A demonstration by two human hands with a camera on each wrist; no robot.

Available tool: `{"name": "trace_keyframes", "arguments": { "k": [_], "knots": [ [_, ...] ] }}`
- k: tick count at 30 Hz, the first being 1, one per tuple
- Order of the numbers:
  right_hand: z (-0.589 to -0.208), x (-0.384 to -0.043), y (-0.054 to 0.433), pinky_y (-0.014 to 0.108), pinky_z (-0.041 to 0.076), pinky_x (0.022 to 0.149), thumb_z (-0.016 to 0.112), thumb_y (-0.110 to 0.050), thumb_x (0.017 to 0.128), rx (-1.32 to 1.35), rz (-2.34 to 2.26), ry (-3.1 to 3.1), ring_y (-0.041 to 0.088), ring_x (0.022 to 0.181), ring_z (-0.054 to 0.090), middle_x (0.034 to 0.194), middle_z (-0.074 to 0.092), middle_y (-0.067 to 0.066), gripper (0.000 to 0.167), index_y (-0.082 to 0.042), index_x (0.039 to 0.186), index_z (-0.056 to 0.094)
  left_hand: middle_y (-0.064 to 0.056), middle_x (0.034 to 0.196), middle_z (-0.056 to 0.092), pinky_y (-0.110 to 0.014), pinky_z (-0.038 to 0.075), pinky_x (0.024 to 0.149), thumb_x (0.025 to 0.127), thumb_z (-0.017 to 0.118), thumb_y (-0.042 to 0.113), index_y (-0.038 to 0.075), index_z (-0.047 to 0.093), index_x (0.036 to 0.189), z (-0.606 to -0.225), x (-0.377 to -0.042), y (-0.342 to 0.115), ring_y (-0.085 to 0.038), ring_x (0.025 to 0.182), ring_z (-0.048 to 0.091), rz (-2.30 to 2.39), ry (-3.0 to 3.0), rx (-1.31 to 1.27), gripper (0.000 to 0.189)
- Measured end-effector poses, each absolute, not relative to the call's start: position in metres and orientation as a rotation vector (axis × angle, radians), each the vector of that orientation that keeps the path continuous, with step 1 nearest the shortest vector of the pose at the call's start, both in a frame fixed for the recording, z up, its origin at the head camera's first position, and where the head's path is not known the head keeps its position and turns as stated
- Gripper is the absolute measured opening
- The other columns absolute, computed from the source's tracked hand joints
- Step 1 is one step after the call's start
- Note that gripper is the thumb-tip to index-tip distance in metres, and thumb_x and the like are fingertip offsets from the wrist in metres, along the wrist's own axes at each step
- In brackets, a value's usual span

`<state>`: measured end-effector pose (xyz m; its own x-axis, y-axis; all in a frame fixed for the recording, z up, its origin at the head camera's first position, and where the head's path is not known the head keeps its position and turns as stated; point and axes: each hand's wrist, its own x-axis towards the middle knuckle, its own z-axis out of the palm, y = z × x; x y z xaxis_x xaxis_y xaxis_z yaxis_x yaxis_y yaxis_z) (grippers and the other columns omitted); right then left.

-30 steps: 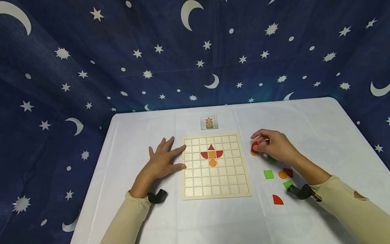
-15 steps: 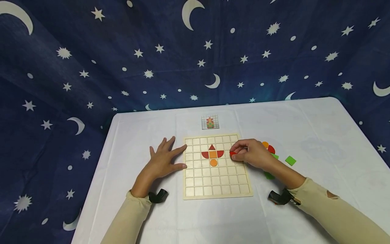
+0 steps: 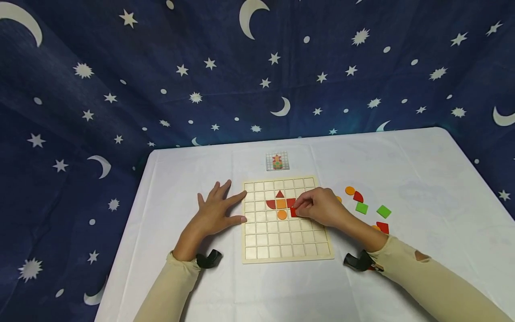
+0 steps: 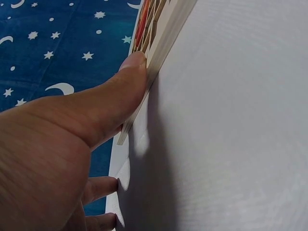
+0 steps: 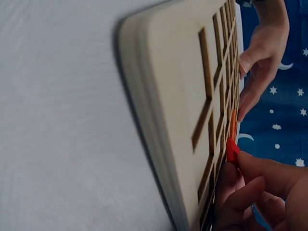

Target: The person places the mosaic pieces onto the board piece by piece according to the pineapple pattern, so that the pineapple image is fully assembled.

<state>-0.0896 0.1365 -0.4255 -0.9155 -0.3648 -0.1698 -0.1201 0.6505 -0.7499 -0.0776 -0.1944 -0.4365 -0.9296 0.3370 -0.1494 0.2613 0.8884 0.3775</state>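
A wooden grid board (image 3: 257, 252) lies on the white table. On it are a red triangle tile (image 3: 279, 194), an orange square tile (image 3: 280, 204), an orange circle tile (image 3: 282, 215) and red quarter-round tiles (image 3: 271, 204) at the square's sides. My right hand (image 3: 319, 206) pinches a small red tile (image 3: 293, 212) by its edge, right of the orange circle; fingers cover part of its outline. In the right wrist view, that red tile (image 5: 233, 150) stands tilted at the grid. My left hand (image 3: 215, 211) lies spread, its thumb and index finger touching the board's left edge.
Behind the board lies a small pattern card (image 3: 277, 161). Loose tiles are scattered right of the board: green squares (image 3: 384, 211), an orange circle (image 3: 350, 191) and red quarter-rounds (image 3: 358, 197), some partly hidden by my right arm. A starry dark blue cloth (image 3: 225, 89) hangs behind the table.
My right hand has carried the red tile leftward from the loose tiles onto the board, beside the orange circle. Several loose tiles have come into sight behind it. My left hand has stayed put.
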Motion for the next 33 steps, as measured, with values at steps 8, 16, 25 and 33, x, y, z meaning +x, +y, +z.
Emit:
{"name": "trace_keyframes", "arguments": {
  "k": [8,16,25,33],
  "knots": [
    [-0.425,-0.087,0.131,0.026,0.046,0.063,0.076,-0.006,0.081,-0.481,-1.041,2.641,0.009,0.067,0.058,0.068,0.070,-0.012,0.012,-0.016,0.083,0.080,-0.017,0.169,0.023,-0.088,0.005,0.107,0.083,0.076,0.062,0.035,0.051,0.151,-0.435,-0.079,-0.193,-0.049,0.156,0.013,0.510,2.844,0.448,0.077],
    [-0.430,-0.086,0.126,0.024,0.046,0.064,0.079,-0.010,0.082,-0.521,-0.998,2.663,0.007,0.065,0.057,0.064,0.065,-0.012,0.004,-0.014,0.082,0.079,-0.017,0.169,0.023,-0.088,0.006,0.106,0.083,0.075,0.061,0.035,0.051,0.151,-0.435,-0.078,-0.193,-0.048,0.156,0.012,0.494,2.840,0.440,0.077],
    [-0.424,-0.087,0.136,0.028,0.045,0.065,0.083,-0.011,0.081,-0.513,-0.977,2.636,0.012,0.070,0.055,0.061,0.063,-0.011,0.006,-0.016,0.082,0.081,-0.017,0.169,0.023,-0.088,0.005,0.106,0.083,0.076,0.061,0.035,0.051,0.151,-0.435,-0.079,-0.192,-0.049,0.156,0.012,0.507,2.837,0.447,0.077],
    [-0.424,-0.086,0.139,0.027,0.045,0.065,0.084,-0.014,0.082,-0.546,-0.973,2.630,0.011,0.071,0.056,0.066,0.067,-0.013,0.005,-0.018,0.085,0.082,-0.018,0.169,0.023,-0.088,0.005,0.106,0.083,0.076,0.060,0.034,0.051,0.151,-0.436,-0.078,-0.193,-0.049,0.156,0.012,0.511,2.841,0.452,0.077]
  ]
}}
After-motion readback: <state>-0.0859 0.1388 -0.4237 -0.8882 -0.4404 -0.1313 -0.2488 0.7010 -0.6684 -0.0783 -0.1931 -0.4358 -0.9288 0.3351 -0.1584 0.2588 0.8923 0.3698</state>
